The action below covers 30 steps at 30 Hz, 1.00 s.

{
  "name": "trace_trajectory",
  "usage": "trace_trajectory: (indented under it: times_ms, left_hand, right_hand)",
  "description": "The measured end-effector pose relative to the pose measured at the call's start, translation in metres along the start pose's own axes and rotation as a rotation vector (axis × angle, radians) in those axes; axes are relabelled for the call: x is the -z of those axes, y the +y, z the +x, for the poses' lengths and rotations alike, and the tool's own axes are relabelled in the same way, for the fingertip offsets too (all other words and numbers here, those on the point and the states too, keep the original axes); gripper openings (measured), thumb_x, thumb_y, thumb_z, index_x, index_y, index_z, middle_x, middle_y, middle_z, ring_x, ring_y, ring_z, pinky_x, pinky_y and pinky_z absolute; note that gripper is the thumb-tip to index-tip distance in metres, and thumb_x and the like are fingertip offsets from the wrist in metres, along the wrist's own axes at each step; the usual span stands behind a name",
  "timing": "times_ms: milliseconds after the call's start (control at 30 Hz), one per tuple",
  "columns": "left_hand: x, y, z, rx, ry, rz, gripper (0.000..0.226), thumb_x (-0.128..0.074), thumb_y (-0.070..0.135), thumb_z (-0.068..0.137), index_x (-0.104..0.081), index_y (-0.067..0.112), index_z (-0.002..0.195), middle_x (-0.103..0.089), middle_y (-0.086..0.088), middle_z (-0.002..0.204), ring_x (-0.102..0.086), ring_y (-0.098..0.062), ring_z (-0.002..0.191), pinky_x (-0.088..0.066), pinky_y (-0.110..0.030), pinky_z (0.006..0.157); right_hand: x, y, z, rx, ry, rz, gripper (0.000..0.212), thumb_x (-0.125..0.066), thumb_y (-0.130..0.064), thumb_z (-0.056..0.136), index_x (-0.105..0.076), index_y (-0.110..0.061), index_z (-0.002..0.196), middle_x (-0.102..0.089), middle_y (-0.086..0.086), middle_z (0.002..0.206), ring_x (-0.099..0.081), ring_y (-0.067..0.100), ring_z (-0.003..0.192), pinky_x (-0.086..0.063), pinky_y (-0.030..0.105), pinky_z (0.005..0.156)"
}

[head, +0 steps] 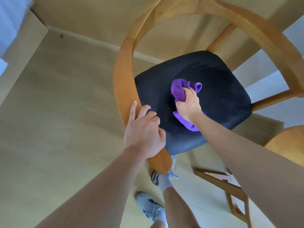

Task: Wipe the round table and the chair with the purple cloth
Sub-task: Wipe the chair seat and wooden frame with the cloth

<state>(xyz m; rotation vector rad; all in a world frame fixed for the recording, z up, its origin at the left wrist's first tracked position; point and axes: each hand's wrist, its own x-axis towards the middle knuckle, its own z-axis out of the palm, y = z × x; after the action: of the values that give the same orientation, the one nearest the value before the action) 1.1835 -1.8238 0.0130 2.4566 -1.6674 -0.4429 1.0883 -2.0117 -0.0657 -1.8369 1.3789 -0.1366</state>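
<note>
Right hand (187, 105) clutches bunched cloth (179, 91), pressing it onto middle of dark seat (222, 96) of chair (125, 76). Left hand (144, 130) curls round wooden armrest end. Table edge (289, 142) at right.

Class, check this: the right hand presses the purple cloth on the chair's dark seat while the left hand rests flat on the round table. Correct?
Not quite. In the head view the left hand grips the chair's wooden armrest, not the table. The right hand does press the cloth on the seat.

Smooth, satin-finished wooden chair frame (122, 83), matt dark fabric seat (218, 83), soft napped purple cloth (178, 90)
</note>
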Motion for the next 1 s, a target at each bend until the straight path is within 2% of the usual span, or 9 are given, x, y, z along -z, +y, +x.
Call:
trace_trajectory:
  times_ms: [67,200,300,400,500,700,833,900,1000]
  left_hand:
    - [0.0,-0.001,0.002,0.011,0.008,-0.004,0.04,-0.039,0.026,0.082,-0.078,0.019,0.088,-0.073,0.007,0.107,-0.047,-0.018,0.135,0.008,-0.04,0.128]
    - [-0.004,-0.002,0.003,-0.007,0.094,-0.03,0.035,-0.042,0.023,0.081,-0.077,0.019,0.081,-0.074,0.007,0.098,-0.053,-0.017,0.129,-0.003,-0.042,0.129]
    - [-0.007,-0.005,0.003,-0.011,0.098,-0.031,0.035,-0.042,0.025,0.082,-0.076,0.02,0.079,-0.075,0.005,0.104,-0.054,-0.019,0.13,-0.009,-0.045,0.128]
    - [-0.003,-0.002,0.003,0.011,0.069,-0.012,0.037,-0.045,0.027,0.084,-0.077,0.019,0.102,-0.063,-0.003,0.143,-0.04,-0.02,0.147,-0.011,-0.048,0.129]
    - [0.003,0.001,0.002,0.037,0.033,0.028,0.046,-0.042,0.031,0.085,-0.071,0.017,0.119,-0.044,-0.006,0.162,-0.02,-0.022,0.158,-0.009,-0.051,0.13]
    - [0.003,-0.002,0.005,-0.041,-0.05,0.119,0.052,-0.032,0.037,0.084,-0.079,0.02,0.096,-0.074,0.003,0.119,-0.045,-0.024,0.142,-0.007,-0.057,0.128]
    - [0.001,-0.001,0.006,-0.023,-0.037,0.124,0.049,-0.038,0.035,0.082,-0.08,0.019,0.1,-0.075,0.005,0.116,-0.051,-0.021,0.133,-0.012,-0.056,0.128]
    - [0.0,0.0,0.006,-0.017,-0.041,0.119,0.049,-0.037,0.036,0.083,-0.08,0.019,0.102,-0.075,0.004,0.116,-0.052,-0.022,0.131,-0.013,-0.056,0.128]
    - [0.003,0.002,0.006,-0.011,-0.06,0.118,0.052,-0.032,0.037,0.085,-0.078,0.021,0.103,-0.075,0.005,0.114,-0.054,-0.022,0.129,-0.013,-0.057,0.128]
  right_hand:
    - [-0.013,0.003,0.003,-0.052,-0.172,-0.269,0.066,-0.055,-0.021,0.083,-0.035,-0.025,0.146,-0.022,-0.003,0.16,-0.025,0.034,0.143,-0.03,0.055,0.113]
    - [-0.063,0.038,-0.024,0.12,-0.397,-0.638,0.078,-0.052,-0.042,0.088,-0.015,-0.042,0.156,0.004,-0.006,0.169,0.002,0.035,0.154,0.001,0.058,0.123]
    - [-0.073,0.061,-0.06,0.395,-0.381,-0.792,0.065,-0.056,-0.041,0.082,-0.034,-0.04,0.143,-0.024,0.0,0.157,-0.023,0.038,0.143,-0.013,0.059,0.12]
    - [-0.05,0.091,-0.092,0.673,-0.524,-0.947,0.061,-0.066,-0.038,0.068,-0.049,-0.035,0.127,-0.042,0.0,0.135,-0.039,0.031,0.121,-0.028,0.054,0.11]
    - [-0.017,0.1,-0.093,0.682,-0.668,-1.011,0.043,-0.063,-0.036,0.069,-0.056,-0.032,0.111,-0.046,-0.004,0.12,-0.044,0.027,0.111,-0.033,0.046,0.095]
    - [0.011,0.064,-0.018,0.171,-0.146,-0.343,0.055,-0.054,-0.03,0.068,-0.054,-0.033,0.124,-0.043,-0.006,0.129,-0.042,0.025,0.119,-0.037,0.044,0.103]
    - [-0.02,0.024,0.03,-0.016,-0.205,-0.344,0.065,-0.055,-0.044,0.084,-0.036,-0.031,0.144,-0.033,0.002,0.147,-0.032,0.032,0.135,-0.031,0.053,0.11]
    - [-0.045,0.024,0.015,0.053,-0.269,-0.628,0.064,-0.056,-0.053,0.081,-0.037,-0.032,0.138,-0.035,0.005,0.143,-0.035,0.036,0.131,-0.032,0.055,0.107]
    - [-0.059,0.055,-0.041,0.505,-0.373,-0.851,0.06,-0.06,-0.055,0.074,-0.045,-0.033,0.127,-0.044,0.004,0.133,-0.045,0.036,0.119,-0.035,0.053,0.097]
